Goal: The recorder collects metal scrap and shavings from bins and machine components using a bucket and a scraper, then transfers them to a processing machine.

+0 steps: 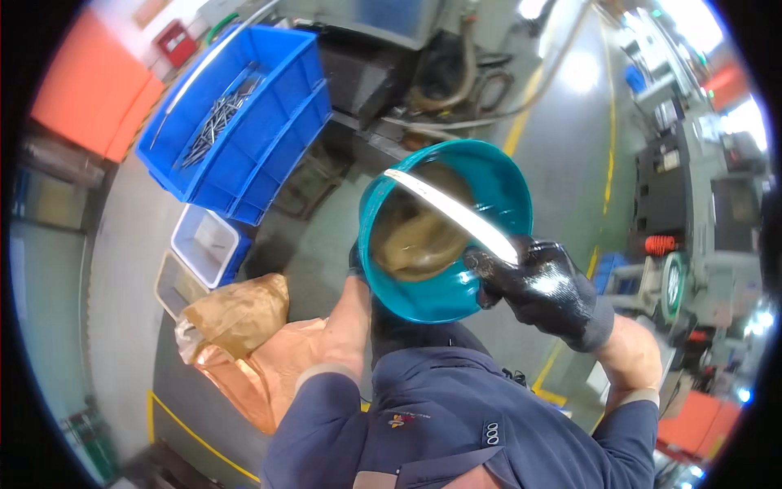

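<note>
A teal bucket (507, 189) is held in front of me with its mouth facing up toward me. Murky brownish liquid (423, 240) lies inside it. Across its mouth runs a curved white handle (456, 210). My right hand (550, 289), in a wet-looking black glove, is closed round the right end of this handle, beside the bucket's rim. My left hand (354, 259) is at the bucket's left side; only a sliver of its dark glove shows, and the bucket hides its fingers.
Blue stacked bins (273, 134) holding metal rods (218, 122) stand at the upper left. Below them are a white-and-blue tub (204, 244) and a brown paper sack (240, 314). A hose (521, 114) runs along the machinery at the top. Equipment (668, 187) lines the right side.
</note>
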Motion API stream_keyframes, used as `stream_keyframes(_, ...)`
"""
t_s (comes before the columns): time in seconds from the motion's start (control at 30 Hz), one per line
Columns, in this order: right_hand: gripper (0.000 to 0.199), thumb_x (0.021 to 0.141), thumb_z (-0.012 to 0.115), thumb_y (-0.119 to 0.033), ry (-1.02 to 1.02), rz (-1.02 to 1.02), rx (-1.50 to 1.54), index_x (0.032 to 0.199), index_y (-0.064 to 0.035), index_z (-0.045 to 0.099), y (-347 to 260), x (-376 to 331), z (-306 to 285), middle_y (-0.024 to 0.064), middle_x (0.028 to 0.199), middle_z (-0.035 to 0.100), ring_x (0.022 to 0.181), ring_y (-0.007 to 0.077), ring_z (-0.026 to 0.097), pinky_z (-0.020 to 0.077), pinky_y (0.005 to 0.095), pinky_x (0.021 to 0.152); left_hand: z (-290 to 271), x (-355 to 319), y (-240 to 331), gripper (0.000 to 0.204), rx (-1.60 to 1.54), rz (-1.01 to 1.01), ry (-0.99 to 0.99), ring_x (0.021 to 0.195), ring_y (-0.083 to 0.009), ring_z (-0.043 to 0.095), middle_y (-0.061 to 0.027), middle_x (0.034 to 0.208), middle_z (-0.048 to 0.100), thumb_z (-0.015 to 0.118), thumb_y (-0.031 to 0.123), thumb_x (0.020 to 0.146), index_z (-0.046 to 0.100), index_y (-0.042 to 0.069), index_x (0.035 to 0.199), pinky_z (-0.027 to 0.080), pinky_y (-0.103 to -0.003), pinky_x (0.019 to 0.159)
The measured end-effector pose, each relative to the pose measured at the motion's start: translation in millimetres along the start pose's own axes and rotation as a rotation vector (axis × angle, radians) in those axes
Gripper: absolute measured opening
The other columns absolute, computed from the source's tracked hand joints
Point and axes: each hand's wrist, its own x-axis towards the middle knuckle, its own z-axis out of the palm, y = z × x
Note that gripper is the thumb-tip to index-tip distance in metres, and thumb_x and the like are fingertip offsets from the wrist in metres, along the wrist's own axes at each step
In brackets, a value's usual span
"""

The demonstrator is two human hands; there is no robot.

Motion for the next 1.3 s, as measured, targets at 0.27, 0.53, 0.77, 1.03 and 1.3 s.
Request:
stream_keyframes(0.27,0.034,0.074,0.064,0.003,-0.182,-0.566,-0.576,0.106,-0.0072,0.062,82,204,-21,0.0087,0.077,0.062,0.063,0.0177,0.063,0.0540,0.0292,0.060,-142,79,-22,0.030,0.683,0.350,0.192,0.098,-0.0239,0.058,-0.0097,0.107,0.062,0.041,0.012,0.088,0.055,0.007,0.113,0.047,-0.035,0.084)
stream_keyframes(0.53,0.026,0.077,0.064,-0.015,-0.259,-0.424,-0.733,0.103,-0.0156,0.062,200,343,-13,0.0092,0.092,0.063,0.078,0.0254,0.063,0.0520,0.0328,0.067,-107,118,-16,0.037,1.897,0.338,0.257,0.114,-0.0242,0.050,-0.0114,0.123,0.054,0.046,0.019,0.087,0.050,0.004,0.120,0.039,-0.039,0.096)
stream_keyframes(0.77,0.031,0.074,0.060,-0.011,-0.253,-0.617,-0.481,0.105,-0.0134,0.062,271,412,13,0.0093,0.090,0.063,0.080,0.0251,0.063,0.0517,0.0365,0.065,-121,131,-35,0.030,1.418,-0.019,0.503,0.103,-0.0241,0.058,-0.0101,0.109,0.062,0.053,0.013,0.083,0.055,0.004,0.112,0.045,-0.037,0.088)
stream_keyframes(1.03,0.021,0.082,0.059,-0.020,-0.323,-0.460,-0.448,0.099,-0.0079,0.064,292,449,2,0.0158,0.093,0.065,0.087,0.0318,0.061,0.0492,0.0378,0.076,-158,146,-72,0.011,0.377,0.055,0.704,0.079,-0.0176,0.058,-0.0074,0.082,0.062,0.051,0.006,0.081,0.058,0.005,0.090,0.047,-0.036,0.075)
stream_keyframes(1.3,0.021,0.081,0.059,-0.022,-0.284,-0.395,-0.495,0.097,-0.0080,0.064,321,472,-11,0.0150,0.090,0.064,0.083,0.0330,0.061,0.0484,0.0384,0.073,-131,170,-61,0.014,-0.454,0.028,0.886,0.067,-0.0188,0.056,-0.0035,0.068,0.057,0.052,0.018,0.083,0.058,0.011,0.072,0.048,-0.035,0.065)
